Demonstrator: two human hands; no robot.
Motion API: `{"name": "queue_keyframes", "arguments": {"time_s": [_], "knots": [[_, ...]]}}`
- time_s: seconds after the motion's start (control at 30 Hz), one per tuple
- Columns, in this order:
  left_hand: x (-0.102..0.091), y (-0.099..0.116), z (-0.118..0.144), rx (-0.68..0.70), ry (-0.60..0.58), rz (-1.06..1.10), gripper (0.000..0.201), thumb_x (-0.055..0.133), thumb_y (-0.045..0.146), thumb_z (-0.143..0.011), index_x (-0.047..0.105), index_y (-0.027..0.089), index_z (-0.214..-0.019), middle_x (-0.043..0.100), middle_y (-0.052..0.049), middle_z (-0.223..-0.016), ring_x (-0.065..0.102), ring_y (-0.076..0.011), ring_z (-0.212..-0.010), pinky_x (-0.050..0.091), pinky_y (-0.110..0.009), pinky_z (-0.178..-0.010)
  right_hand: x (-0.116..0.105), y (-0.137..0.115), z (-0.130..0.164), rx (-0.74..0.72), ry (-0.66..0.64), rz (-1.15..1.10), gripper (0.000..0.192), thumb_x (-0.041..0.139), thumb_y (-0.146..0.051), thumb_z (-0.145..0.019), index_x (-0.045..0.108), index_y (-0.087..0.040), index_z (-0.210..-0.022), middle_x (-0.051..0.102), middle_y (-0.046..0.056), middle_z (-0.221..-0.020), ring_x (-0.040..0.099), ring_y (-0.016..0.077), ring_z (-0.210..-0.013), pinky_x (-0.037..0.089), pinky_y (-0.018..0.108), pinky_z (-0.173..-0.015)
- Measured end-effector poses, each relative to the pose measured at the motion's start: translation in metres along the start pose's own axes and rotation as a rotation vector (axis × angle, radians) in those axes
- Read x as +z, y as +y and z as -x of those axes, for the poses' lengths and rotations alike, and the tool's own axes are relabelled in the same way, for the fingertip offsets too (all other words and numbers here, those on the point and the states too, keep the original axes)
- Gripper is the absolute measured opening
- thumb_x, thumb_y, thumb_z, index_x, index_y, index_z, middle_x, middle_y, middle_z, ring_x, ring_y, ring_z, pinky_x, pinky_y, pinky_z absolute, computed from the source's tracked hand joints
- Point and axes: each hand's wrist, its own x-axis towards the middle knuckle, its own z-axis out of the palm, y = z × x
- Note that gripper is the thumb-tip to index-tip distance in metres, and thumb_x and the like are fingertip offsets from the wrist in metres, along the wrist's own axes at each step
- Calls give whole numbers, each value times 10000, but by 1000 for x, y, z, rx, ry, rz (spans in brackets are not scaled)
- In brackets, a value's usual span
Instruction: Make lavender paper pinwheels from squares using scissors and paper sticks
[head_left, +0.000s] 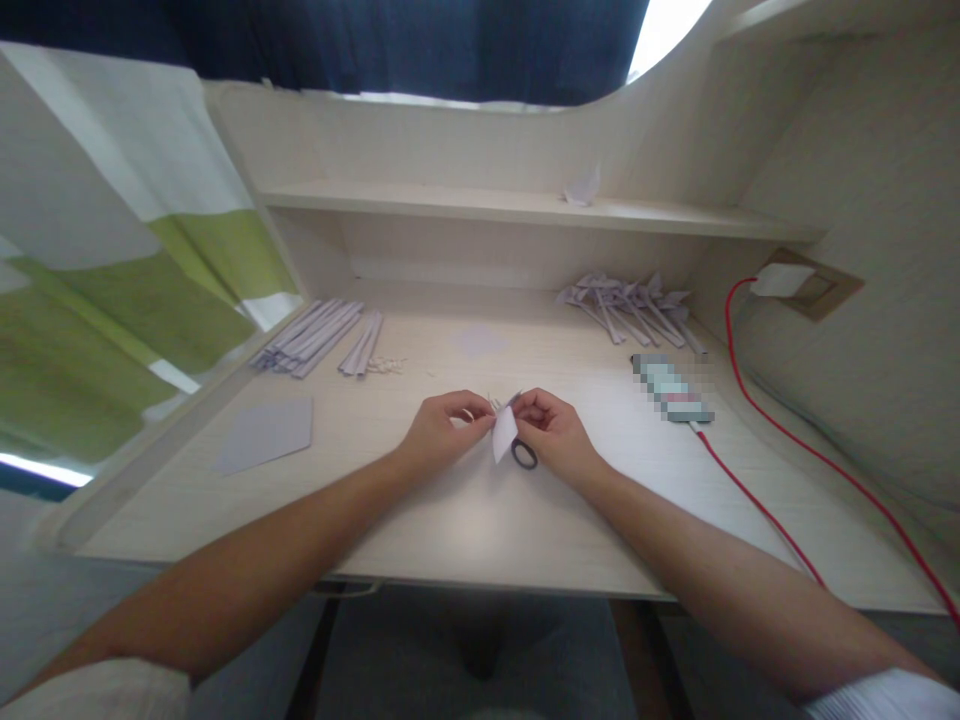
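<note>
Near centre: left hand [451, 424] pinches folded white paper [505, 437]; right hand [556, 430] grips scissors [534, 463] beside it, presumably for close control. Paper strips [319, 338] bundled left, apparently to stay orderly.

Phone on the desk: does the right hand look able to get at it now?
Probably yes: the phone lies to the right of the right hand, with no object seen between them. That hand seems to hold scissors at the white paper, though, so it would likely need freeing first.
</note>
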Motion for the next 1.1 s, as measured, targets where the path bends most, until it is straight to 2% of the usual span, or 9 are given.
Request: {"name": "queue_keyframes", "arguments": {"time_s": [0.13,0.3,0.47,0.73,0.93,1.1], "knots": [[-1,-2,2,98,62,-67,83,670,253,-820,725,192,-813,740,-38,-855,673,-167,-812,532,-293,-801,1,-1,-1,10,43,0,150,739,-229,-728,636,-180,-827,684,15,-760,622,144,-694,465,265,-651],[-1,-4,4,206,136,-122,68,673,257,-832,713,203,-836,734,-47,-876,664,-178,-846,523,-322,-845,-1,0,-2,55,85,36,132,738,-254,-703,661,-174,-774,666,3,-696,569,130,-610,428,257,-580],[-3,-2,4,274,143,-124,88,677,282,-851,711,203,-833,725,-53,-875,650,-184,-859,507,-338,-851,-3,-2,-4,136,72,-8,112,714,-253,-687,696,-161,-749,670,6,-671,549,129,-593,397,254,-566],[-4,2,2,182,108,-58,65,701,261,-832,718,206,-803,719,-42,-854,650,-178,-840,505,-320,-831,-6,-7,-4,130,26,58,146,704,-301,-716,698,-163,-671,612,-14,-591,497,118,-561,374,261,-574],[-4,2,2,183,74,-57,57,678,233,-835,703,194,-800,703,-32,-834,645,-163,-821,496,-298,-806,-5,-6,-2,96,8,88,126,694,-294,-746,726,-176,-775,677,10,-713,539,132,-619,403,267,-603],[-4,0,2,179,54,-104,52,651,200,-832,691,194,-801,698,-26,-833,633,-161,-821,485,-296,-807,-3,-6,0,51,36,180,123,671,-299,-794,712,-185,-816,649,-2,-678,510,124,-575,375,258,-551]]}}
